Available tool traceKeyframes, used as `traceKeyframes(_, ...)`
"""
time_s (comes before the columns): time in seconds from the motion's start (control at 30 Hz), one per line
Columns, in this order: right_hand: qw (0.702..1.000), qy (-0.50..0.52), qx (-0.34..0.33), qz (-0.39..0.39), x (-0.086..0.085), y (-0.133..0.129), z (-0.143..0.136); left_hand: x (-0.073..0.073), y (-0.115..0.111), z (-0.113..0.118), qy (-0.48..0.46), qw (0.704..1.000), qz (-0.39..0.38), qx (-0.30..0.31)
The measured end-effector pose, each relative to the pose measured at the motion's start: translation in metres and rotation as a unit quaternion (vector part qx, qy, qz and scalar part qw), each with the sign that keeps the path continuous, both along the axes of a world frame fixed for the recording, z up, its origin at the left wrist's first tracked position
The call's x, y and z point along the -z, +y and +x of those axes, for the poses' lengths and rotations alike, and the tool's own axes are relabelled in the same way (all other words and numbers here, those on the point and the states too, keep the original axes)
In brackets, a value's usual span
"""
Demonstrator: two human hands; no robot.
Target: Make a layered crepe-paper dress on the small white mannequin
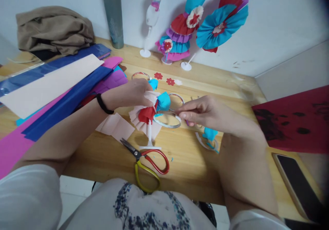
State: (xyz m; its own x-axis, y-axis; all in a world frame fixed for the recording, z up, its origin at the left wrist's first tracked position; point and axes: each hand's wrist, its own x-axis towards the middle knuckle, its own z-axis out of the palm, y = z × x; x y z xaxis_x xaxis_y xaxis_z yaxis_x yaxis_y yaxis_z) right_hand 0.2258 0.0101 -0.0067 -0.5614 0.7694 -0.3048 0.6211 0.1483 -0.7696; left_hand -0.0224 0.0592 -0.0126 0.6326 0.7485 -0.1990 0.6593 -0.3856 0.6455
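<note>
My left hand [140, 89] is closed on pale pink crepe paper [136, 115], gathered in pleats around a small dress-form figure. The figure carries red paper [147, 114] and blue paper [163, 101], and its white stand [150, 137] rests upright on the table. To its right, my right hand [199, 110] pinches with thumb and forefinger; something thin seems to reach from the figure to the fingertips, too small to name. A ring-shaped tape roll [167, 124] lies just left of these fingers. Scissors [137, 154] with red and yellow handles lie spread in front of the stand.
Coloured paper sheets [56, 82] cover the left side, near a brown cloth [55, 29] and a bottle [114, 21]. Paper-dressed figures [180, 34] stand along the wall. Red flower cutouts [170, 82] lie behind the hands. A phone [295, 182] sits at the right edge.
</note>
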Motion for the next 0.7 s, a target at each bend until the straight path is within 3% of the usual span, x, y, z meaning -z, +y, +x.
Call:
traceKeyframes(0.13, 0.998, -0.032, 0.041, 0.02, 0.003, -0.001, -0.002, -0.004, -0.003, 0.007, 0.05, 0.999, 0.019, 0.001)
traceKeyframes(0.27, 0.975, -0.054, 0.144, 0.159, 0.003, -0.021, -0.008, -0.004, -0.002, 0.007, 0.043, 0.999, 0.022, 0.014)
traceKeyframes(0.33, 0.981, -0.021, 0.088, 0.17, 0.004, -0.042, -0.015, -0.002, -0.001, 0.005, 0.034, 0.999, 0.015, 0.026)
traceKeyframes(0.4, 0.992, 0.018, -0.037, 0.122, 0.01, -0.067, -0.025, 0.001, 0.001, 0.004, 0.025, 0.999, 0.008, 0.029)
traceKeyframes(0.47, 0.99, 0.016, -0.115, 0.079, 0.021, -0.092, -0.037, 0.002, 0.002, 0.003, 0.02, 0.999, 0.007, 0.028)
traceKeyframes(0.57, 0.988, -0.054, -0.12, 0.074, 0.042, -0.119, -0.053, -0.001, 0.001, 0.004, 0.032, 0.999, 0.012, 0.01)
traceKeyframes(0.7, 0.986, -0.099, -0.082, 0.106, 0.059, -0.133, -0.065, -0.005, -0.001, 0.007, 0.071, 0.997, 0.026, -0.018)
